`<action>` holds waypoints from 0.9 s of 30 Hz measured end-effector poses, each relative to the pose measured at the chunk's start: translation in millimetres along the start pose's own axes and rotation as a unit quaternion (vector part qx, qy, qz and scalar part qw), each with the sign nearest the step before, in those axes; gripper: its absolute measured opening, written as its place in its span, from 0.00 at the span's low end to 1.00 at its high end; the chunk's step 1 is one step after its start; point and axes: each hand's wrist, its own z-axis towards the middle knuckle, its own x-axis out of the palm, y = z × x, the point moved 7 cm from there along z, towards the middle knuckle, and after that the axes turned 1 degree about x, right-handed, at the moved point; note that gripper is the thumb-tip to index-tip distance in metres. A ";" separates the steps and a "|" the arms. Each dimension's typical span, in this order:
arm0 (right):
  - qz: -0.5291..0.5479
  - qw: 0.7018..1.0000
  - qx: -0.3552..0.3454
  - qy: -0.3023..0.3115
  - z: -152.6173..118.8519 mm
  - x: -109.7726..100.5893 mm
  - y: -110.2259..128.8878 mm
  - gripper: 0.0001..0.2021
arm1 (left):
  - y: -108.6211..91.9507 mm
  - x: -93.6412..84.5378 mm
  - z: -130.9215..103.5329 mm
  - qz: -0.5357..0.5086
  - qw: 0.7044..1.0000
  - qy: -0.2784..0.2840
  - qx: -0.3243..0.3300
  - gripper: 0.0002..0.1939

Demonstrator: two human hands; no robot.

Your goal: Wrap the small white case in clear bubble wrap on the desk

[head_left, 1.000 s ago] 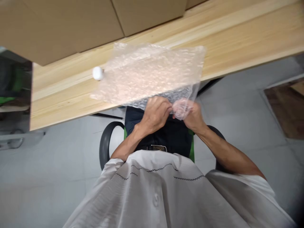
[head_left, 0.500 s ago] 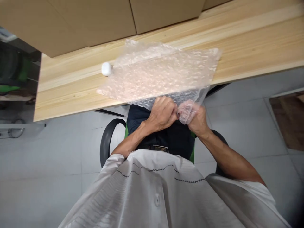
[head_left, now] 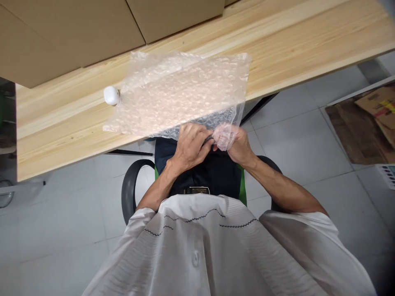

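Clear bubble wrap (head_left: 185, 90) lies across the near edge of the wooden table (head_left: 61, 135), its near corner hanging over my lap. My left hand (head_left: 193, 144) is closed at that near edge, with a small dark item between thumb and fingers that is too hidden to name. My right hand (head_left: 231, 139) is closed on the bunched corner of the wrap, which covers its fingers. The two hands nearly touch. A small white rounded case (head_left: 111, 95) sits against the wrap's left side.
Large cardboard boxes (head_left: 101, 33) stand along the table's far side. Black chair armrests (head_left: 128, 189) flank my lap. Flattened cardboard (head_left: 361, 127) lies at the right beyond the tiled floor.
The whole view has shifted and turned, so table, wrap and hands appear further left. A dark item now shows at my left fingertips. My right hand keeps its hold on the wrap.
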 end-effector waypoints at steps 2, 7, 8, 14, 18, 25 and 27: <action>0.008 1.000 0.004 -0.002 0.4 1.1 -0.6 0.21 | 1.6 2.2 -0.8 0.003 1.000 0.016 -0.008 0.11; 0.020 1.000 0.012 0.000 -0.2 3.3 0.6 0.27 | 4.1 5.3 -1.7 0.022 1.000 0.011 -0.018 0.12; 0.018 1.000 0.006 0.007 -1.0 3.2 1.3 0.28 | 4.2 4.9 -1.7 0.021 1.000 0.005 -0.016 0.11; -0.068 0.997 -0.018 0.019 -9.3 -5.6 10.6 0.26 | 3.3 6.2 0.2 0.031 0.999 0.001 0.013 0.09; -0.127 0.991 -0.021 0.019 -11.5 -4.9 19.7 0.20 | 1.6 8.7 2.4 0.061 0.998 -0.004 0.029 0.09; -0.077 0.997 0.020 0.015 -8.8 -8.6 7.7 0.22 | 2.3 8.1 1.8 0.043 0.999 0.009 0.011 0.10; -0.051 0.998 0.039 0.021 -8.2 -7.4 4.8 0.23 | 2.4 5.6 1.4 0.025 1.000 0.008 -0.002 0.09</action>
